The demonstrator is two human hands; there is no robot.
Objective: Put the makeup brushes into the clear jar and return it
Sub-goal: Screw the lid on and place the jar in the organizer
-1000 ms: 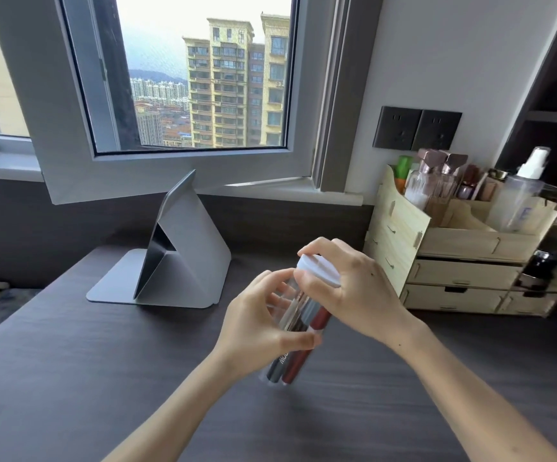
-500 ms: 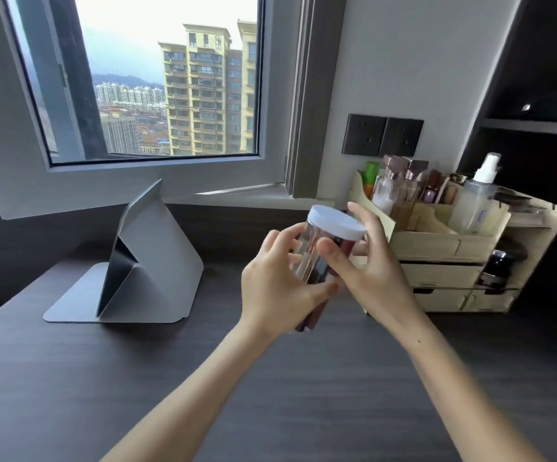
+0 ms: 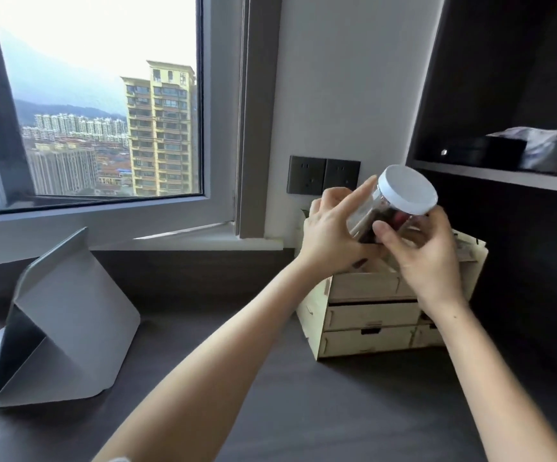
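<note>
The clear jar (image 3: 369,213) has a white lid (image 3: 408,189) on it and is tilted, lid toward the upper right. Dark and red makeup brushes (image 3: 391,217) show through its wall. My left hand (image 3: 332,240) grips the jar's left side and my right hand (image 3: 424,251) grips its right side below the lid. Both hands hold the jar in the air just above the top of the wooden drawer organizer (image 3: 367,315).
A grey folded tablet stand (image 3: 67,331) sits on the dark desk (image 3: 304,405) at the left. Behind are the window (image 3: 103,105) and two dark wall sockets (image 3: 324,176). A dark shelf unit (image 3: 504,176) at the right holds a box and wrapped items.
Both hands have carried the closed jar up and to the right, from over the desk to above the wooden organizer. The view has turned right.
</note>
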